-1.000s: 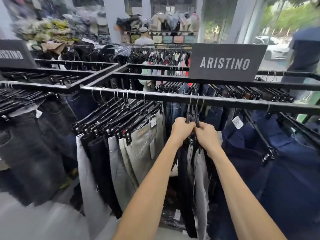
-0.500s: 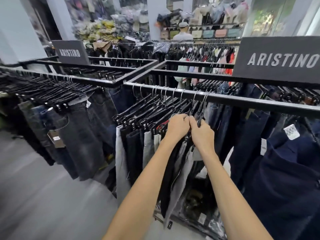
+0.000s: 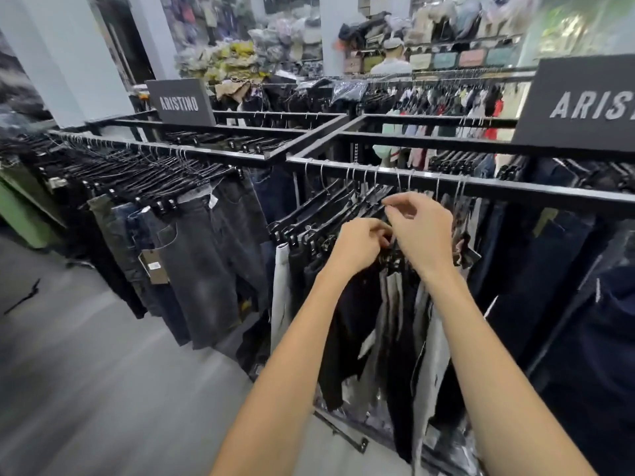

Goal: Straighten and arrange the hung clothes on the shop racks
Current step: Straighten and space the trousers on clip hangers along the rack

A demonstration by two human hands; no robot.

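Trousers (image 3: 354, 331) hang from the black rail (image 3: 515, 192) over a grey shop floor (image 3: 103, 372) — your left hand (image 3: 360, 245) grips their hangers (image 3: 319, 214); your right hand (image 3: 421, 231) has lifted off them, fingers curled — whether it pinches anything, you can't tell.

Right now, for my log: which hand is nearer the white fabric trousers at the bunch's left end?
Left. The left hand is right of the white trousers; the right hand farther right.
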